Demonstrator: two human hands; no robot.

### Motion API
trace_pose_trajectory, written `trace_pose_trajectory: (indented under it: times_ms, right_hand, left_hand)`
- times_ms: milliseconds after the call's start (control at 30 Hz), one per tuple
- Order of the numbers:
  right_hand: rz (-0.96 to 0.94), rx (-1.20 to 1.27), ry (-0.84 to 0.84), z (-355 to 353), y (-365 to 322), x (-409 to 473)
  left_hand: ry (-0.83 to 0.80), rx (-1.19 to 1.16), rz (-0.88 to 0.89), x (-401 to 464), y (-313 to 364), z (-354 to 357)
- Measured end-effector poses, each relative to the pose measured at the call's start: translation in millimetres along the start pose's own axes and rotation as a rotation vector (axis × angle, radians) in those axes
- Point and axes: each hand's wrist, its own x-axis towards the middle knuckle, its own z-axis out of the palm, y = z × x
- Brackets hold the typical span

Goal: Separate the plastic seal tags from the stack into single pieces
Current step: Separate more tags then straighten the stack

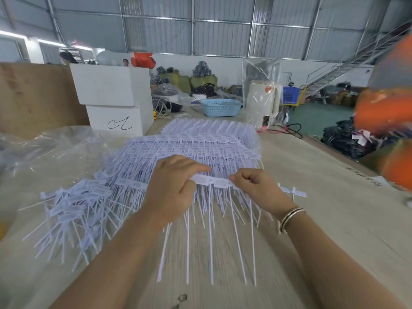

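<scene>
A big stack of white plastic seal tags (200,143) lies on the wooden table (312,197), its thin tails pointing toward me. Between my hands runs a joined strip of tags (211,181), held just above the stack's near edge with its tails hanging down. My left hand (171,188) pinches the strip's left end, and my right hand (258,186) pinches its right end with curled fingers. A loose heap of single tags (73,204) is spread at the left. One separate tag (294,192) lies just right of my right hand.
Clear plastic bags (44,148) lie at the far left. Two white boxes (113,97) stand behind the stack, with a blue basket (220,107) and a white kettle in a plastic bag (263,103) further back. A blurred orange shape (388,112) fills the right edge.
</scene>
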Motion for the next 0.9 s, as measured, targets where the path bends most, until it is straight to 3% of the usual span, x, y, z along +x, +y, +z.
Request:
trace_pose_trajectory:
  times_ms: [100, 233, 367, 467, 633, 900]
  right_hand:
    - [-0.043, -0.040, -0.056, 7.3, -4.8, 0.3]
    - [-0.039, -0.033, -0.147, 14.3, -11.1, -1.4]
    - [0.002, 0.093, -0.282, 5.5, -14.1, -4.6]
    - [-0.029, 0.084, -0.317, 4.2, -18.8, -6.3]
    - [-0.082, 0.120, -0.209, 10.7, -16.8, -5.3]
    - [-0.157, 0.149, -0.042, 18.5, -16.2, -4.6]
  left_hand:
    - [-0.083, 0.244, 0.061, 0.3, 18.8, 2.5]
    - [-0.249, 0.314, 0.020, 4.5, 28.6, 14.5]
    - [-0.287, 0.148, -0.139, 3.3, 19.4, 13.4]
    - [-0.334, -0.120, -0.296, 3.7, 15.8, 11.8]
    - [-0.316, -0.384, -0.397, 7.3, 12.5, 11.8]
    - [-0.259, -0.492, -0.413, 12.0, 11.7, 11.7]
